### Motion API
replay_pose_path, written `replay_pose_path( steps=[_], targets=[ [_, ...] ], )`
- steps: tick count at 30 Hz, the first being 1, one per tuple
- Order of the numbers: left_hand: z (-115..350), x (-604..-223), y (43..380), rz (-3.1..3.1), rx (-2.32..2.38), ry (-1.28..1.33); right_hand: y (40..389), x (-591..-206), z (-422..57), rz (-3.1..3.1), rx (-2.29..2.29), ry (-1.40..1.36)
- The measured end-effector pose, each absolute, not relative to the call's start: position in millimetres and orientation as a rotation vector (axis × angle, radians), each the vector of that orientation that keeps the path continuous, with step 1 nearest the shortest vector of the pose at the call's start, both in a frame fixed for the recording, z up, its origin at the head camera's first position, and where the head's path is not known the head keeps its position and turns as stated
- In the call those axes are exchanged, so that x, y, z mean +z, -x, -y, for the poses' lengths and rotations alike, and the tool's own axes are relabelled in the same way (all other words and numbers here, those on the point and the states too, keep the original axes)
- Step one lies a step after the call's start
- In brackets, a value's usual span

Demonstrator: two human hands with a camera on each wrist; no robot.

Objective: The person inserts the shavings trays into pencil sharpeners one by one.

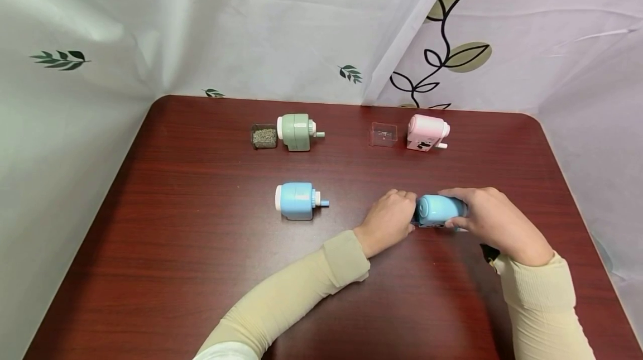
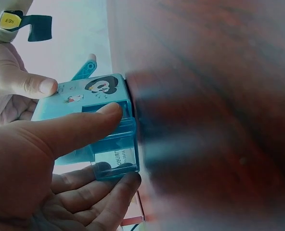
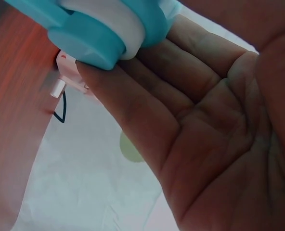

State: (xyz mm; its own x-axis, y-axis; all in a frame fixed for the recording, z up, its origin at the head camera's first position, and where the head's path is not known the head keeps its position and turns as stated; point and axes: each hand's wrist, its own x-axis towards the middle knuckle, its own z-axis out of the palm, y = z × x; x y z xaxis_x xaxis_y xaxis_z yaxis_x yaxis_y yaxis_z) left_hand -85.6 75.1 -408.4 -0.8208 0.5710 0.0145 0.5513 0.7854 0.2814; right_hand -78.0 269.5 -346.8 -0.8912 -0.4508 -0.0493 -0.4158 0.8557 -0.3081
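Observation:
A light blue crank pencil sharpener [image 1: 438, 208] with a panda picture stands at the right of the table. My right hand [image 1: 494, 220] grips its body from the crank side, thumb near, fingers on the far side. In the left wrist view the see-through blue shavings drawer [image 2: 114, 156] sticks partly out of the sharpener's front. My left hand [image 1: 387, 220] pinches this drawer between thumb and fingers. The right wrist view shows the blue crank [image 3: 87, 45] beside the right hand's fingers.
A second blue sharpener [image 1: 296, 201] stands left of the hands. Behind it are a green sharpener [image 1: 295, 132] and a drawer of shavings [image 1: 264, 137]. Further right are a clear pink drawer [image 1: 383, 134] and a pink sharpener [image 1: 426, 132]. White curtains [image 1: 281, 30] border the brown table [image 1: 176, 270].

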Motion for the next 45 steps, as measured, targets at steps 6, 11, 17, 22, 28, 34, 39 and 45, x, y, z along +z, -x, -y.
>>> replay_pose_path(
  steps=[6, 11, 17, 22, 28, 34, 39, 45],
  targets=[
    [-75.7, -408.1, 86.0, -2.901, 0.426, -0.927, 78.3, -347.3, -269.8, -2.904, -0.439, 0.687],
    [-76.2, -407.7, 86.3, -2.895, 0.419, -0.942, 78.2, -347.1, -270.2, -2.901, -0.442, 0.687],
    [-76.8, -407.4, 86.6, -2.898, 0.375, -0.989, 78.7, -346.8, -271.2, -2.898, -0.435, 0.683],
    [-77.4, -407.5, 86.7, -2.903, 0.35, -1.006, 79.1, -347.2, -271.4, -2.892, -0.437, 0.692],
    [-78.3, -406.8, 86.7, -2.89, 0.371, -0.972, 79.2, -348.1, -271.3, -2.892, -0.451, 0.713],
    [-79.4, -407.3, 86.6, -2.892, 0.377, -0.951, 79.5, -348.3, -271.0, -2.894, -0.447, 0.721],
    [-80.4, -407.5, 86.8, -2.888, 0.374, -0.946, 79.4, -348.8, -271.0, -2.894, -0.445, 0.715],
    [-82.0, -407.6, 86.6, -2.884, 0.376, -0.937, 79.5, -350.0, -271.5, -2.897, -0.449, 0.722]
  ],
)
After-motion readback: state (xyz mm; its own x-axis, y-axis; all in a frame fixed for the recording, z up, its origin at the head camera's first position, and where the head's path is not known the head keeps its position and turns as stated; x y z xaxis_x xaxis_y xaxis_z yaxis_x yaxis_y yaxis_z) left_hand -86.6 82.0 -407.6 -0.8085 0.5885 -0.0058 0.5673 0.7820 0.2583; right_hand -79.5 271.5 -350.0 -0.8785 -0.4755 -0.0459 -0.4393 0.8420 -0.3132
